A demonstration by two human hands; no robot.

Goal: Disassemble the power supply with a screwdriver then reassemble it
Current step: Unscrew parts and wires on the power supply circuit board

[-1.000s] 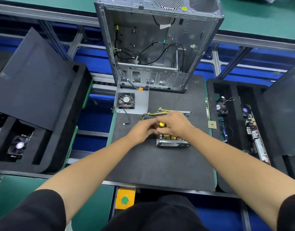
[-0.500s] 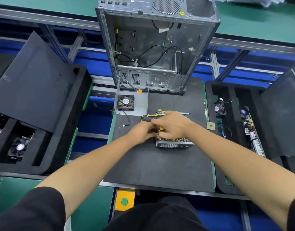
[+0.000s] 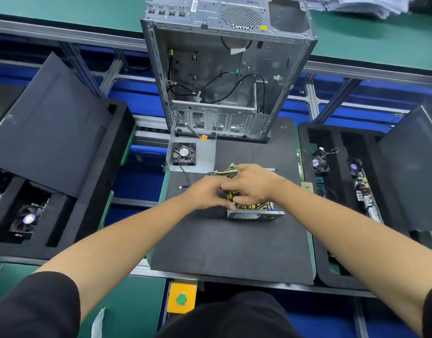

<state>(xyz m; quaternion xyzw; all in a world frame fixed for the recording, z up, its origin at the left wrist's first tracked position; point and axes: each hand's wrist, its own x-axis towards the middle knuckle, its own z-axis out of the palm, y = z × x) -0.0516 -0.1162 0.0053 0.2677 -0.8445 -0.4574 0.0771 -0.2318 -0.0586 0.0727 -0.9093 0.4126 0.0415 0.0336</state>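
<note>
The power supply (image 3: 255,212) sat open-topped on the black mat (image 3: 229,250), in front of the computer case (image 3: 224,76). The right hand (image 3: 252,185) was over it, fingers curled down around a yellow-and-black screwdriver handle (image 3: 232,195). The left hand (image 3: 207,195) met it at the unit's left edge, fingers bent; whether they gripped anything could not be determined
</note>
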